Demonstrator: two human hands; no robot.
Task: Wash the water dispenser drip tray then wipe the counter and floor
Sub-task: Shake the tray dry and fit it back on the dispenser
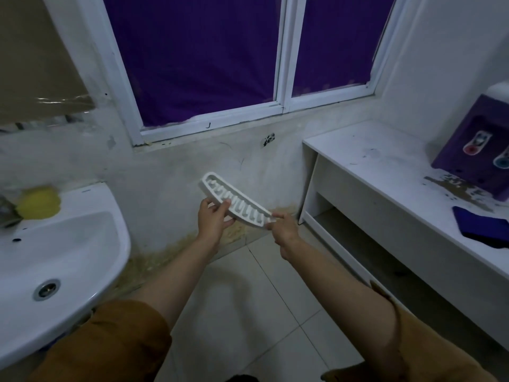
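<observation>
A white slotted drip tray (234, 199) is held in the air in front of the wall below the window, tilted down to the right. My left hand (214, 220) grips its middle from below, thumb on top. My right hand (285, 230) pinches its right end. The purple water dispenser (479, 153) stands on the white counter (385, 172) at the right, apart from both hands. A white sink (55, 260) is at the left.
A yellow sponge (41, 201) sits on the sink's back rim beside the tap. A dark blue cloth (484, 226) lies on the counter near the dispenser. Brown stains mark the wall base and counter. Pale floor tiles (248, 312) lie below my arms.
</observation>
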